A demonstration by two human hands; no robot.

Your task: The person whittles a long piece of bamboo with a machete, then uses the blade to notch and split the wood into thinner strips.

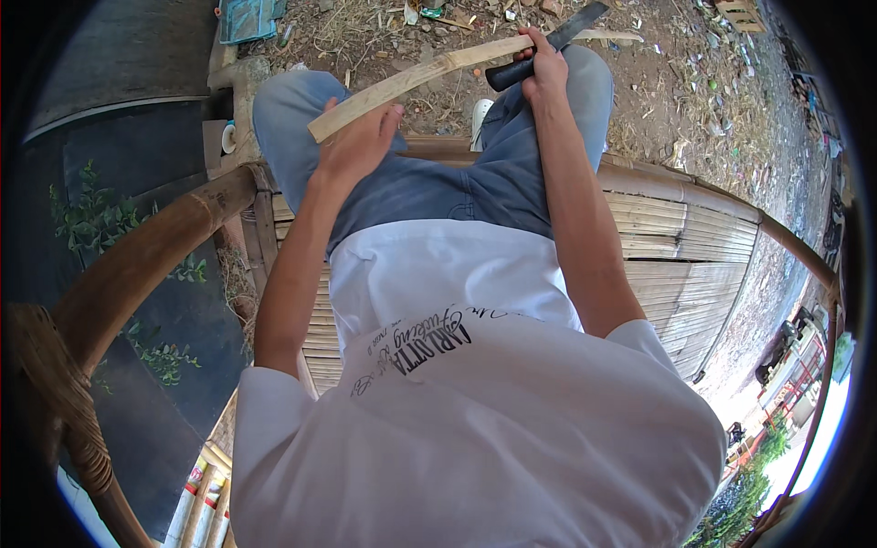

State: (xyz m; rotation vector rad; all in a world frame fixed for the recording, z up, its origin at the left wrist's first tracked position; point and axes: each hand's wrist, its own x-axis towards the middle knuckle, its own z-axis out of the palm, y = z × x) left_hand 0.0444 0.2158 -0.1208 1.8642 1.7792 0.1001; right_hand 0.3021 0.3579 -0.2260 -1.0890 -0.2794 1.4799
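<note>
A long, slightly curved strip of split bamboo [402, 80] lies slantwise above my lap, its wide pale end toward my left knee. My left hand [359, 146] is at that end, fingers partly hidden behind the strip and thumb sticking out past its lower edge. In my right hand [545, 69], over my right thigh, is a large knife [579, 25] with a black handle and dark blade. Its blade points up and to the right. The strip passes by the right-hand fingers and crosses behind the knife, its thin far end showing beyond.
I sit on a slatted bamboo bench [681, 228] with a curved bamboo armrest [164, 242] on the left. Dirt ground [658, 100] ahead is strewn with shavings and litter. A blue plastic crate [247, 22] stands at the far left, near a dark panel [137, 146] and leafy plants [91, 215].
</note>
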